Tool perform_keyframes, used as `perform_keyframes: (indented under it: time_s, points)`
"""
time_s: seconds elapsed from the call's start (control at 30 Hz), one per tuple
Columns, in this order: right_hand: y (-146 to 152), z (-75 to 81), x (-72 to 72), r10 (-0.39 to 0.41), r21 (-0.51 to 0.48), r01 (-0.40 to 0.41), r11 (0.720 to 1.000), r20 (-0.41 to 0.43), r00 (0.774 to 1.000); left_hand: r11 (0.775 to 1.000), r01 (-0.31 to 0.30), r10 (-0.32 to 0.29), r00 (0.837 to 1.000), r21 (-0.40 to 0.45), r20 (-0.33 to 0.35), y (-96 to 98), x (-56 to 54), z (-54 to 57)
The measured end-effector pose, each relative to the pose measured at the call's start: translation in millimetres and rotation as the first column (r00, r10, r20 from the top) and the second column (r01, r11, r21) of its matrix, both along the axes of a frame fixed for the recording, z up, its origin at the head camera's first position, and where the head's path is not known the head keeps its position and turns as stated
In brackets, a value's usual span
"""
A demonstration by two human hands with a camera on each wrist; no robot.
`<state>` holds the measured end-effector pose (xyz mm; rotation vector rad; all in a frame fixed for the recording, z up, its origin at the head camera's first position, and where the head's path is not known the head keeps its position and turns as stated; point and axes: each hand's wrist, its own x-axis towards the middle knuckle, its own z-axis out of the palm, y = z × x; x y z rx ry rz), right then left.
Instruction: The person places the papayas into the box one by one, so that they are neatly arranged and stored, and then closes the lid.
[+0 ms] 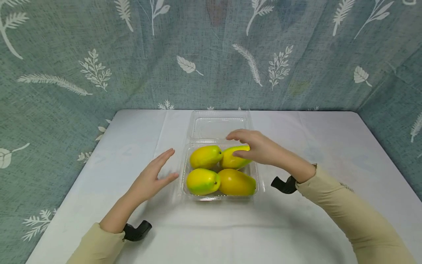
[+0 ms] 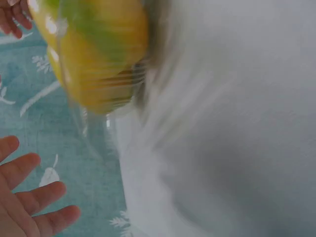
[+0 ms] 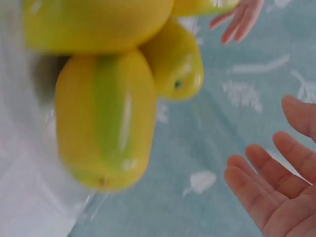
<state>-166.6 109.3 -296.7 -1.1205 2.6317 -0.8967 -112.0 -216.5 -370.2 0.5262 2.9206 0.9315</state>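
Observation:
Several yellow-green fruits, shaped like mangoes or papayas, lie in a clear plastic clamshell box (image 1: 217,198) with its lid (image 1: 219,126) folded back. Two are in the rear, a left one (image 1: 205,157) and a right one (image 1: 229,158); in front lie a greener one (image 1: 202,182) and a yellower one (image 1: 237,182). My left hand (image 1: 154,178) hovers left of the box, fingers straight and thumb spread, touching nothing. Above the rear right fruit is my right hand (image 1: 255,146), partly covering it. In the right wrist view the right hand (image 3: 276,192) appears apart from the fruits, its fingers extended.
A white cloth covers the table (image 1: 316,220). Behind it and at the sides hangs a teal curtain (image 1: 211,73) with white leaf prints. Each wrist wears a black camera mount, the left one (image 1: 137,231) and the right one (image 1: 284,184).

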Motion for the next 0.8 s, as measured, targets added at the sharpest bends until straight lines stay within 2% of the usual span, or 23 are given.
perform_keyframes:
  time_s: [0.13,0.23,0.43,0.53,0.67,0.8]
  points:
    - [18.8,-0.1,-7.7,-0.100,-0.010,0.099,0.995,-0.029,0.995,0.999,-0.031,0.031,1.000,0.026,-0.003,-3.0,-12.8,13.8]
    - [30.3,-2.4,-12.8,-0.152,-0.017,0.152,0.988,-0.040,0.988,0.999,-0.033,0.033,0.999,0.019,0.004,-5.3,-24.5,19.9]
    - [45.8,-11.6,-23.5,-0.231,-0.046,0.230,0.972,-0.022,0.973,1.000,-0.028,0.028,0.998,-0.003,0.060,-6.0,-51.3,20.3]
    - [50.4,-19.2,-30.3,-0.281,-0.066,0.283,0.957,0.027,0.959,0.999,-0.032,0.027,0.993,0.040,0.117,-4.3,-65.1,18.3]
    - [55.4,-32.3,-40.0,-0.364,-0.096,0.378,0.921,0.138,0.921,0.991,-0.056,0.025,0.971,0.124,0.240,-2.5,-81.8,17.0]
    - [60.4,-49.0,-49.2,-0.443,-0.118,0.488,0.864,0.279,0.852,0.984,-0.085,0.029,0.943,0.157,0.332,-0.1,-97.1,15.4]
